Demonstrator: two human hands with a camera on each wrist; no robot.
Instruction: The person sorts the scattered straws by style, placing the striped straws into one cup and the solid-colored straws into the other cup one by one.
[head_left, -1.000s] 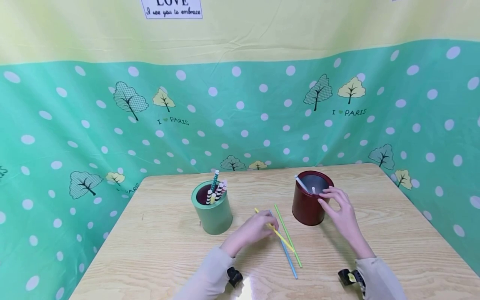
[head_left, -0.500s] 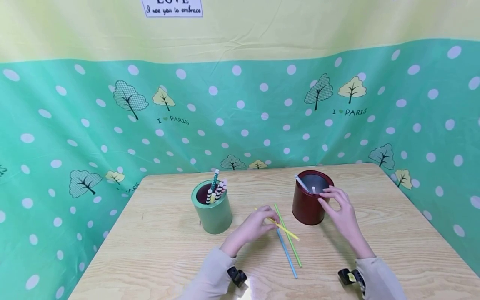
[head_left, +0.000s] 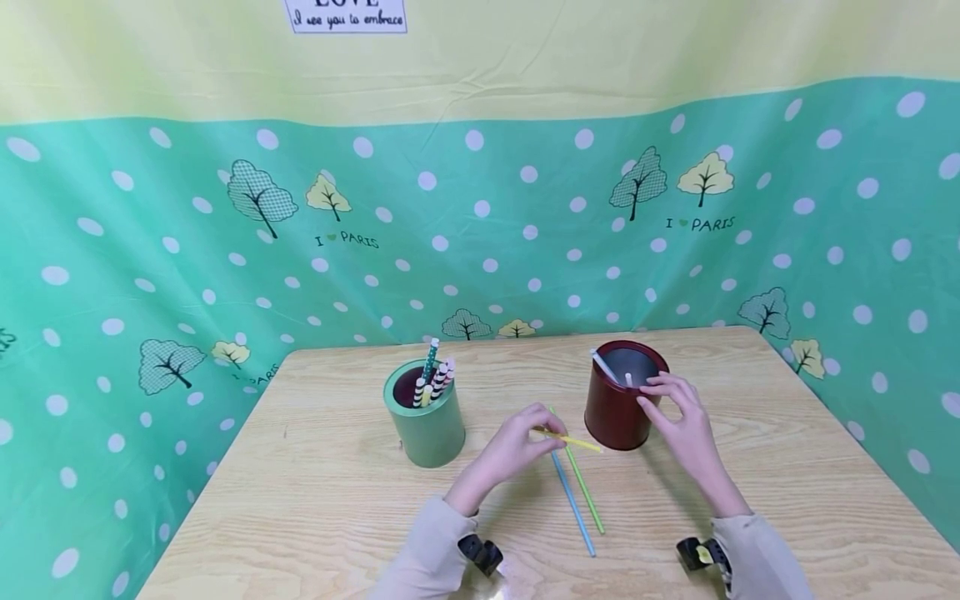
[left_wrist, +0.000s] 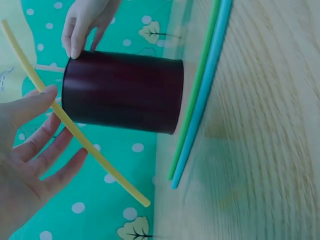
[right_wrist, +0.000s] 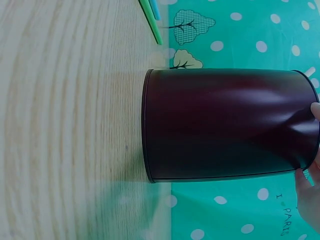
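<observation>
My left hand [head_left: 516, 443] pinches a thin yellow straw [head_left: 583, 442] between thumb and fingers, raised over the table. In the left wrist view the straw [left_wrist: 110, 167] slants across the fingers, with the thumb pressing it. To its right stands an upright dark red can [head_left: 613, 421]; a pale straw [head_left: 604, 367] leans inside it, and another white tip [head_left: 628, 379] shows. My right hand [head_left: 688, 429] holds the can's near right rim with thumb and fingertips. A green straw [head_left: 587, 492] and a blue straw [head_left: 573, 508] lie on the table below the left hand.
A green can [head_left: 427, 433] stands at the left, holding several patterned straws [head_left: 438, 382], striped and dotted. The wooden table [head_left: 300, 500] reaches back to a green dotted cloth [head_left: 480, 250]. Each wrist carries a small black camera.
My left hand has lifted the yellow straw off the other straws and moved slightly right and up, turning it flatter, towards the red can. My right hand stays at the rim.
</observation>
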